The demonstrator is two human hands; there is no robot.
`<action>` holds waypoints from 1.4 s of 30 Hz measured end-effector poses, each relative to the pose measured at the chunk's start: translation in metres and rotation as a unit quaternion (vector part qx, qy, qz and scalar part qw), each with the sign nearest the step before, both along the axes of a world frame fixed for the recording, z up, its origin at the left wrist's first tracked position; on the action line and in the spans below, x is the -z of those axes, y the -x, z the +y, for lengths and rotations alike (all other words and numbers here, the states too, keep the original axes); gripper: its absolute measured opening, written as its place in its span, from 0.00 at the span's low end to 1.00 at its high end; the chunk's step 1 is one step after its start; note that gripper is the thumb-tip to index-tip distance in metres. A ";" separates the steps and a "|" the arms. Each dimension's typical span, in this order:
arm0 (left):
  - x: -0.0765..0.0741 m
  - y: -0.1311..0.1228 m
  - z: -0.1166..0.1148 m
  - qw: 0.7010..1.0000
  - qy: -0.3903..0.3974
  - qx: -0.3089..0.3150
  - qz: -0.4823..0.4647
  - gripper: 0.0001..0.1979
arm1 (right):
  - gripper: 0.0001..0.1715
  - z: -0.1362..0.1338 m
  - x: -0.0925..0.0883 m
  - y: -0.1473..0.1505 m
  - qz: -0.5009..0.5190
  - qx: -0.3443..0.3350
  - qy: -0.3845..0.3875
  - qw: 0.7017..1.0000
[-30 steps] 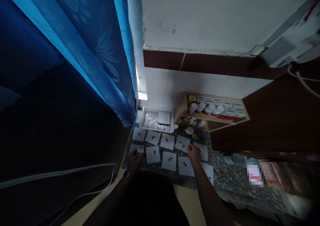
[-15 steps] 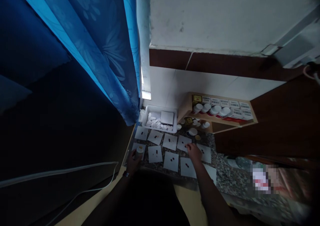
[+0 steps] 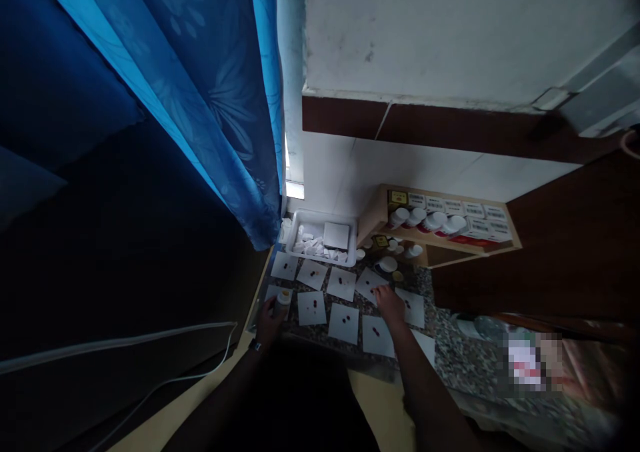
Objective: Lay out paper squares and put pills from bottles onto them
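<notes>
- The left hand [image 3: 269, 325] is clenched around a white bottle [image 3: 283, 303], gripping it upright at the near end of the back row's neighbour squares, over the leftmost paper square.
- The right hand [image 3: 390, 307] hangs low over the paper squares [image 3: 341, 284], fingers bunched and touching or just above the square nearest them; the view is too dim and small to tell whether they pinch anything.
- The squares lie apart in two rows on a speckled granite counter [image 3: 450, 362], most carrying a few small dark red pills [image 3: 314, 303].
- Beyond them stands a white tray [image 3: 300, 233] heaped with paper pieces.
- Just right of the tray, a wooden shelf [image 3: 440, 229] holds white-capped bottles and labelled boxes, with loose white caps [image 3: 387, 264] on the counter below.
- A blue curtain [image 3: 215, 105] hangs left of the tray.
- A wristwatch [image 3: 257, 347] sits on the left wrist.
</notes>
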State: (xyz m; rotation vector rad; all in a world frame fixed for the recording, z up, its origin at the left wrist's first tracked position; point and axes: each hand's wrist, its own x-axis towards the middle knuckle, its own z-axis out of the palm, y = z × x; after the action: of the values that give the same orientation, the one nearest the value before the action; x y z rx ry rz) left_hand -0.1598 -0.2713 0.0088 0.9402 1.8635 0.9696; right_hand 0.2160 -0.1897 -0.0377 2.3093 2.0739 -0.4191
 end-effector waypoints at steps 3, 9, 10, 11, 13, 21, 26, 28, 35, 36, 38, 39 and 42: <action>0.001 0.000 0.000 1.000 -0.007 0.002 -0.003 0.25 | 0.16 0.003 -0.007 0.000 -0.010 -0.015 0.010 1.000; 0.001 0.000 -0.001 1.000 0.000 -0.003 0.000 0.24 | 0.14 -0.020 -0.021 0.026 0.057 0.002 -0.032 0.998; 0.000 0.000 -0.001 1.000 0.003 -0.007 -0.001 0.24 | 0.14 -0.029 -0.022 0.035 0.073 -0.022 -0.025 0.997; 0.000 0.000 -0.001 1.000 0.004 -0.012 -0.004 0.24 | 0.13 -0.040 -0.022 0.043 0.083 -0.051 -0.009 0.995; -0.001 -0.002 -0.001 1.000 0.003 -0.019 -0.012 0.24 | 0.12 -0.063 -0.021 0.059 0.079 -0.077 0.024 0.994; 0.002 -0.011 0.006 1.000 -0.007 -0.008 -0.013 0.25 | 0.12 -0.091 -0.018 0.069 0.078 -0.053 0.064 0.993; -0.001 -0.019 0.011 1.000 -0.019 0.018 -0.009 0.24 | 0.13 -0.053 -0.023 0.036 0.058 0.099 -0.007 0.993; -0.002 -0.021 0.011 0.999 -0.022 0.023 -0.014 0.24 | 0.12 -0.041 -0.024 0.025 0.039 0.134 -0.012 0.990; 0.001 -0.018 0.007 1.000 -0.009 0.007 -0.019 0.27 | 0.17 -0.039 -0.013 0.026 0.008 0.183 0.051 0.982; 0.001 -0.016 0.006 1.000 -0.007 0.008 -0.020 0.26 | 0.18 -0.039 -0.011 0.027 0.006 0.193 0.060 0.979; 0.000 -0.014 0.006 1.000 -0.006 0.007 -0.020 0.26 | 0.17 -0.038 -0.010 0.029 0.004 0.208 0.072 0.976; 0.000 -0.013 0.005 1.000 -0.005 0.005 -0.018 0.26 | 0.17 -0.037 -0.010 0.029 0.007 0.213 0.076 0.974; 0.000 -0.012 0.005 1.000 -0.001 -0.002 -0.011 0.25 | 0.15 -0.035 -0.010 0.029 0.034 0.221 0.080 0.971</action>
State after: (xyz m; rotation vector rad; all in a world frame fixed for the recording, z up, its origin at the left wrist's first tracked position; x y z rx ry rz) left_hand -0.1480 -0.2660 0.0087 0.9243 1.8470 0.9804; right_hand 0.1873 -0.2246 -0.0274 2.6740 1.4658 -0.6522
